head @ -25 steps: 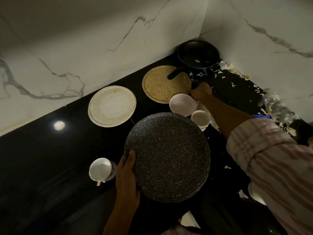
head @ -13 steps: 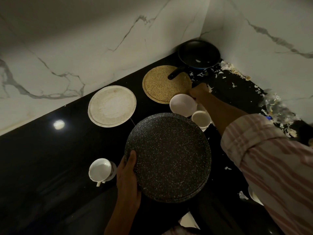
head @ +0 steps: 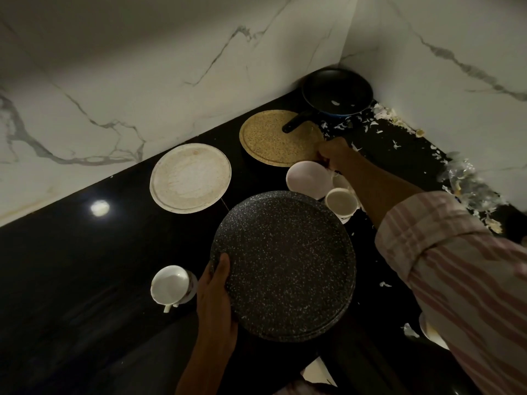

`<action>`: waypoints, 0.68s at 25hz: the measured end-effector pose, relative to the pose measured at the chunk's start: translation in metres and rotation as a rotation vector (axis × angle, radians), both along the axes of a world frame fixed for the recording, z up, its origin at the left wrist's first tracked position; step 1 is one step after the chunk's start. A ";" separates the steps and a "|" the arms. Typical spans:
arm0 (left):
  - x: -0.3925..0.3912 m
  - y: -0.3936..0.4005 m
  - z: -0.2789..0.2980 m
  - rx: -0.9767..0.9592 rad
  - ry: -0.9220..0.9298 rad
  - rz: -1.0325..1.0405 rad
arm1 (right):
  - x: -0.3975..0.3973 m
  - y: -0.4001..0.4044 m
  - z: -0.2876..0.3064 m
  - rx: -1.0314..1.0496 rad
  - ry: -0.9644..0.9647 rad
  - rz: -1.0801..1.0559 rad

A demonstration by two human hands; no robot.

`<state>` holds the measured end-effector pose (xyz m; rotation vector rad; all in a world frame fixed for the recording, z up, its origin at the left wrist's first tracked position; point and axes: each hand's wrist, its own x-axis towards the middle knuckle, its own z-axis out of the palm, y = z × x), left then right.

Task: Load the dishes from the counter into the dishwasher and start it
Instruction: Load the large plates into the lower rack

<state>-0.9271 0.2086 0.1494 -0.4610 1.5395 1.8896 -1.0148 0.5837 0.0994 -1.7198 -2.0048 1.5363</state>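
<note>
- The glossy black stone counter [head: 71,266] fills the corner under two white marble walls; nothing resting on it has shifted over the last second.
- The stack of round dark speckled plates [head: 283,265] sits where it was, held out over the counter's near edge. The left hand [head: 215,297] grips its left rim, thumb laid on top and fingers out of sight underneath.
- The round cream plate [head: 190,178] lies flat by the back wall and the round tan cork-textured board [head: 278,138] lies to its right, toward the back corner; neither has moved.
- The black frying pan [head: 338,92] sits right in the back corner, its handle reaching over the board's far edge.
- The one real change: the right hand [head: 332,153], at the end of a striped pink sleeve [head: 456,266], has slid a little left, from the scrap-strewn patch to the board's right edge, just behind the white bowl [head: 309,179]. Its fingers curl downward, but I cannot tell whether they have caught the bowl's rim, the board's edge, or nothing yet.
- The small white cup [head: 341,202] beside the bowl and the tipped white teacup [head: 171,285] near the front edge are untouched.
- My read: collecting is still under way, with one more piece about to join the stack. No dishwasher is in view, so loading has not begun.
</note>
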 end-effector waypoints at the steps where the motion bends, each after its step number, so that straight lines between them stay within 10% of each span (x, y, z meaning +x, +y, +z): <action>1: 0.000 0.000 0.000 0.006 -0.003 0.005 | -0.002 -0.001 0.001 -0.025 0.013 0.005; 17: 0.001 -0.005 0.004 0.027 0.003 0.028 | -0.002 -0.016 0.041 -0.389 0.058 0.219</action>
